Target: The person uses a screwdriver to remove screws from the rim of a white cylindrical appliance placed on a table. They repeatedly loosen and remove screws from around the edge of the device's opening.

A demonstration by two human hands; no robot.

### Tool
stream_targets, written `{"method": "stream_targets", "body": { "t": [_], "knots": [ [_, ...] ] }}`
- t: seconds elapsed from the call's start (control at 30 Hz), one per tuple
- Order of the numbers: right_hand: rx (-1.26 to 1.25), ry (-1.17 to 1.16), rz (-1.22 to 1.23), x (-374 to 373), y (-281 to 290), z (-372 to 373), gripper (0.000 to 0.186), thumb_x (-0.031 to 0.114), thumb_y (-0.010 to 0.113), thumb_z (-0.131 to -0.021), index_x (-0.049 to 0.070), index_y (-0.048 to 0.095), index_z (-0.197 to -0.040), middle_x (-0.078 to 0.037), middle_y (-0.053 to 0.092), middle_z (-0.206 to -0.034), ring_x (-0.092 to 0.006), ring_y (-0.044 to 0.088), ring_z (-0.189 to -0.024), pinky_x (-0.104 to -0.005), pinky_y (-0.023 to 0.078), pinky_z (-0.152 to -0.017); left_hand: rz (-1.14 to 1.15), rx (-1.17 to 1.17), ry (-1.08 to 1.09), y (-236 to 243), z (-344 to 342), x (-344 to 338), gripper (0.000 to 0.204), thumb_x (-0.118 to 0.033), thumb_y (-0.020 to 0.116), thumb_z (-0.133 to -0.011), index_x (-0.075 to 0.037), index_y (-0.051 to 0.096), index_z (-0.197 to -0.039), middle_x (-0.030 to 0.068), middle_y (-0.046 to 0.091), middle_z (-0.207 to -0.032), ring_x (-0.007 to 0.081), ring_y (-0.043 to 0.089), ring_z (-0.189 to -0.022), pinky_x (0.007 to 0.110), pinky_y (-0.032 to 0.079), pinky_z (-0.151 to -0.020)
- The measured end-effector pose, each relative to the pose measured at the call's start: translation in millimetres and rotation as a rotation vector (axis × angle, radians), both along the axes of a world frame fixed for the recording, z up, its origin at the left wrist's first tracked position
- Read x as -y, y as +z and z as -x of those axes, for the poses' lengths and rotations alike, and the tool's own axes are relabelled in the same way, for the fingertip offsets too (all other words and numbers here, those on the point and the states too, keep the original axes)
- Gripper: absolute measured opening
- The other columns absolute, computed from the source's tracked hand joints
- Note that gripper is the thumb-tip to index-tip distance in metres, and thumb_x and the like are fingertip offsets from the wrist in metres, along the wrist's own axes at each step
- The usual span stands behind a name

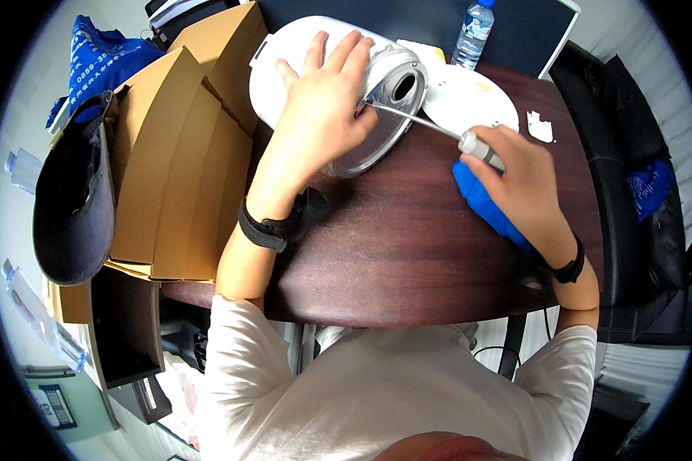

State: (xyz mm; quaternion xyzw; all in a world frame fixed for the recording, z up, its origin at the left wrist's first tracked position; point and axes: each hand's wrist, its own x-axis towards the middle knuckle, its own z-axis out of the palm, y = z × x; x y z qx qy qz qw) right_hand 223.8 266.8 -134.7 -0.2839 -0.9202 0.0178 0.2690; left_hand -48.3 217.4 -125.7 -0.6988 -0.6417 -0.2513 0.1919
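Note:
A white rounded appliance (281, 58) lies tipped on its side at the far middle of the table. Its silvery metal end (377, 142), with a dark round opening, faces right. My left hand (319, 107) rests on the casing with its fingers spread, the thumb near the metal rim. In my right hand (515, 165) is the grey handle of a screwdriver (430, 124). Its long shaft reaches left, and the tip meets the rim area close to my left thumb; the exact contact point is too small to make out.
A white round cover (473, 96), a water bottle (473, 34) and a small white broken-looking piece (540, 127) lie beyond my right hand. Blue cloth (484, 200) sits under my right forearm. Cardboard boxes (184, 177) and a dark cap (73, 200) stand left.

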Motion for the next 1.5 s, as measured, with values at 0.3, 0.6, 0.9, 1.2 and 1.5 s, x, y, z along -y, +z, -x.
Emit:
{"method": "stream_targets", "body": {
  "t": [0.3, 0.6, 0.9, 1.2, 1.5],
  "knots": [
    [-0.128, 0.166, 1.399, 11.0, 0.6, 3.3, 0.031, 0.029, 0.048, -0.108, 0.002, 0.062, -0.111, 0.001, 0.056, -0.072, -0.0034, 0.044, -0.045, -0.0199, 0.033, -0.041, -0.024, -0.022, 0.028, -2.2, -2.1, -0.9, 0.074, -0.019, 0.073, -0.077, -0.004, 0.046, -0.144, 0.0142, 0.045, -0.153, 0.0471, 0.035, -0.144, 0.079, 0.026, -0.104],
    [0.071, 0.028, 0.069, 12.4, -2.7, 5.8, 0.022, 0.026, 0.065, -0.097, 0.006, 0.06, -0.102, -0.009, 0.066, -0.085, -0.0252, 0.068, -0.067, -0.0362, 0.051, -0.056, -0.024, -0.038, 0.016, -3.1, 0.8, -1.5, 0.076, -0.019, 0.075, -0.075, -0.005, 0.046, -0.145, 0.0133, 0.045, -0.153, 0.0461, 0.036, -0.143, 0.079, 0.028, -0.103],
    [-0.039, -0.013, -0.071, -9.7, 4.0, -6.2, 0.023, 0.026, 0.074, -0.09, 0.012, 0.069, -0.108, -0.003, 0.064, -0.082, -0.0177, 0.063, -0.061, -0.0293, 0.052, -0.06, -0.007, -0.043, 0.013, -1.2, -8.4, 2.6, 0.077, -0.018, 0.076, -0.076, -0.007, 0.044, -0.146, 0.0122, 0.044, -0.154, 0.0453, 0.033, -0.145, 0.08, 0.026, -0.104],
    [-0.357, 0.306, 1.659, 15.1, -18.5, -8.1, 0.035, 0.034, 0.045, -0.109, 0.001, 0.059, -0.11, -0.001, 0.056, -0.07, -0.0054, 0.044, -0.041, -0.021, 0.03, -0.035, -0.005, -0.024, 0.071, -3.1, -11.8, 2.8, 0.076, -0.019, 0.074, -0.079, -0.008, 0.042, -0.147, 0.0133, 0.043, -0.154, 0.0459, 0.031, -0.145, 0.082, 0.025, -0.104],
    [-0.404, 0.37, 1.879, 16.9, -18.1, -6.2, 0.04, 0.037, 0.04, -0.11, 0.0, 0.056, -0.111, 0.0, 0.053, -0.068, -0.0042, 0.04, -0.039, -0.0203, 0.028, -0.032, -0.002, -0.007, 0.114, -1.4, -14.9, 3.1, 0.077, -0.019, 0.073, -0.078, -0.008, 0.042, -0.148, 0.0147, 0.042, -0.154, 0.0459, 0.031, -0.146, 0.083, 0.025, -0.104]
  ]
}}
